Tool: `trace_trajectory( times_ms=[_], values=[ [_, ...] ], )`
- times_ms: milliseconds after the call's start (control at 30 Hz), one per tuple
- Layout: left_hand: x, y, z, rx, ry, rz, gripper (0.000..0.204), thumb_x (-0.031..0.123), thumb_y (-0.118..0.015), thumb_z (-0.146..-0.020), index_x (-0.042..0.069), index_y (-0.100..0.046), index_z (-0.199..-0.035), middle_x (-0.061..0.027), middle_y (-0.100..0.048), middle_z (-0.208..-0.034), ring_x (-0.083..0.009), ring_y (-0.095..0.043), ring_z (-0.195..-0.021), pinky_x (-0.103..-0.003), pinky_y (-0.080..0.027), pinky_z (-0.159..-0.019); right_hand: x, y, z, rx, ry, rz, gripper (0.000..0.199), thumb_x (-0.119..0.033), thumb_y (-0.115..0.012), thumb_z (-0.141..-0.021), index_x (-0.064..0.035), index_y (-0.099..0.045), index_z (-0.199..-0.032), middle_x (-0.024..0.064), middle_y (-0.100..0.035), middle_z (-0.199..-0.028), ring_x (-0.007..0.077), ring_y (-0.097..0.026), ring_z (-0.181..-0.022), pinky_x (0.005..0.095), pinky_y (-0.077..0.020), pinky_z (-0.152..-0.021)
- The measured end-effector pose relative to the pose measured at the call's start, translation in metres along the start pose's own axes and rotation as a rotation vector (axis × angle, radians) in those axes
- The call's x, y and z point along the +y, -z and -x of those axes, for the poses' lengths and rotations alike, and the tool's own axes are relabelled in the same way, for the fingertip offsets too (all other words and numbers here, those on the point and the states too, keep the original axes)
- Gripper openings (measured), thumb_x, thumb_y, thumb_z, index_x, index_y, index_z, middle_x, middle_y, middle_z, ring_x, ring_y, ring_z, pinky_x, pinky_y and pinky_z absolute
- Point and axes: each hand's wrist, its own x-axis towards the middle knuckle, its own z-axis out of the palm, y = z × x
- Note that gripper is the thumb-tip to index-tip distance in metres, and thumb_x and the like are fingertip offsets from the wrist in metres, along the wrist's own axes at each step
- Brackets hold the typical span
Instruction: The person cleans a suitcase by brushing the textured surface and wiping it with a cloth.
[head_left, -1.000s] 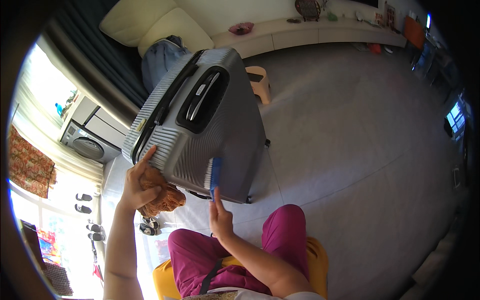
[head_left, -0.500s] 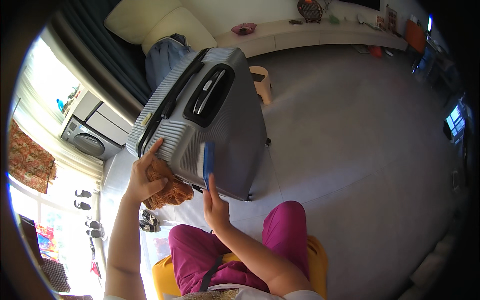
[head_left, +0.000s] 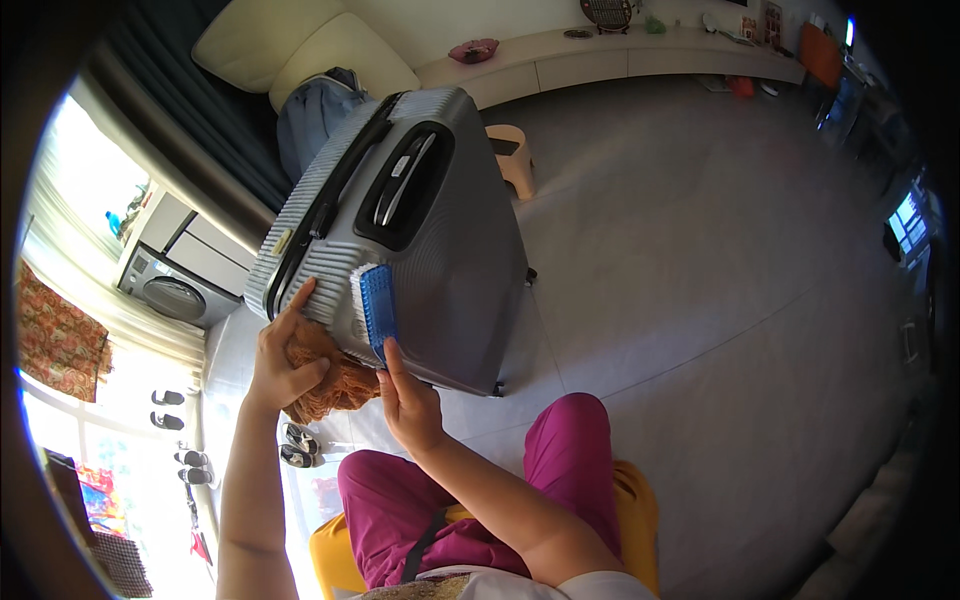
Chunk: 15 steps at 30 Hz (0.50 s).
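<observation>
A grey ribbed hard-shell suitcase (head_left: 460, 240) stands in front of my knees, its carry handle (head_left: 402, 185) facing up. My right hand (head_left: 410, 408) is closed on a blue scrubbing brush (head_left: 380, 305), index finger stretched along its back. The brush's white bristles meet the suitcase's ribbed near corner. At the lower left corner of the case, my left hand (head_left: 280, 365) grips a crumpled brown cloth (head_left: 340, 388), with its index finger extended onto the ribs. The left palm hides part of the cloth.
I sit on a yellow seat (head_left: 640, 520). Behind the suitcase are a beige stool (head_left: 516, 160), a grey-blue backpack (head_left: 318, 120) and a cream sofa (head_left: 350, 60). A long low cabinet (head_left: 590, 70) lines the far wall. Shoes (head_left: 298, 447) lie on the floor at left.
My right hand and the brush have moved left across the suitcase's near corner, and the bristles now show more. The left hand keeps its hold on the cloth. The view has shifted slightly.
</observation>
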Motion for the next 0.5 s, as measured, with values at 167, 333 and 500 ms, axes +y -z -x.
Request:
trace_trajectory(
  times_ms=[167, 333, 500],
  values=[
    [0.004, 0.001, -0.001, -0.001, 0.030, 0.016, 0.041, 0.023, -0.067, -0.052, -0.004, -0.058, -0.082, -0.0311, -0.050, -0.135, -0.0328, -0.064, -0.109, -0.034, -0.046, -0.093, 0.050, 0.012, 0.077, -0.112, -0.147, 0.175, 0.058, -0.016, -0.063, -0.092, -0.0180, -0.041, -0.145, 0.0111, -0.059, -0.060, 0.0285, -0.061, -0.051, 0.0404, -0.0476, -0.047],
    [0.000, 0.001, 0.004, 0.013, 0.032, 0.038, 0.041, 0.023, -0.067, -0.052, -0.004, -0.055, -0.080, -0.0294, -0.049, -0.138, -0.0294, -0.066, -0.100, -0.033, -0.047, -0.090, 0.083, 0.043, 0.160, -0.218, -0.839, 0.289, 0.050, -0.029, -0.048, -0.100, -0.0247, -0.035, -0.148, 0.0148, -0.059, -0.056, 0.0340, -0.060, -0.048, 0.0460, -0.0449, -0.045],
    [-0.002, -0.002, 0.000, 0.030, -0.002, 0.018, 0.041, 0.025, -0.067, -0.052, -0.003, -0.053, -0.079, -0.0279, -0.048, -0.140, -0.0276, -0.067, -0.095, -0.032, -0.047, -0.088, 0.024, 0.010, 0.077, -0.068, -0.639, 0.028, 0.051, -0.023, -0.052, -0.100, -0.0243, -0.037, -0.148, 0.0158, -0.053, -0.055, 0.0311, -0.058, -0.048, 0.0412, -0.0438, -0.048]
  ],
)
